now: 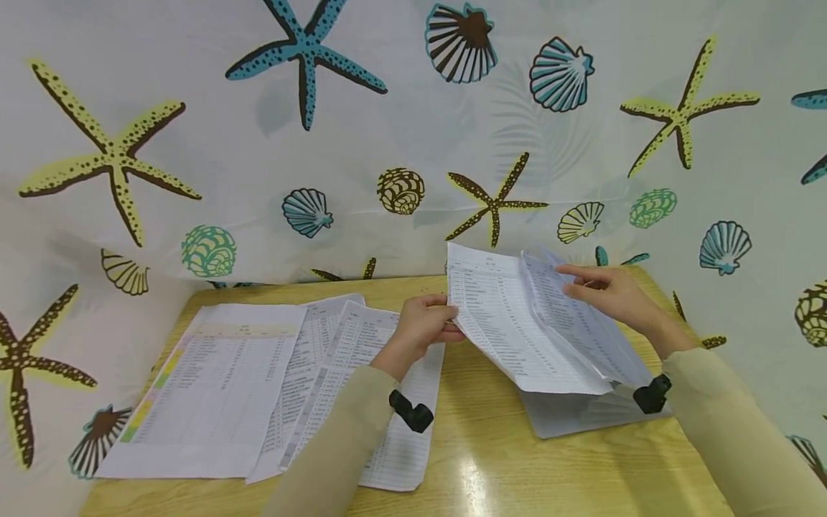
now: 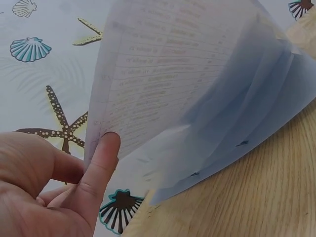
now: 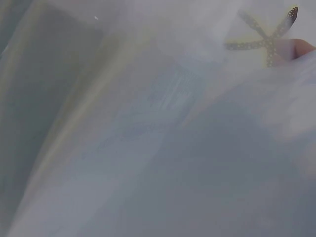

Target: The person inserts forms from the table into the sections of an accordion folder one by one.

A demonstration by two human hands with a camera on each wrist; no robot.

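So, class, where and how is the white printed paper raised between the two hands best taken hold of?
The white printed paper is probably best pinched at its left edge, from the person's left: that thin edge stands raised off the yellowish wooden table, and the left hand grips there, while the right side adjoins translucent bluish-grey plastic.

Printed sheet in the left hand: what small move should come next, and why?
Probably the right hand should ease the folder away from the printed sheet: the left hand pinches the sheet's left edge, while its right side runs close to the folder, so a wider gap might limit creasing.
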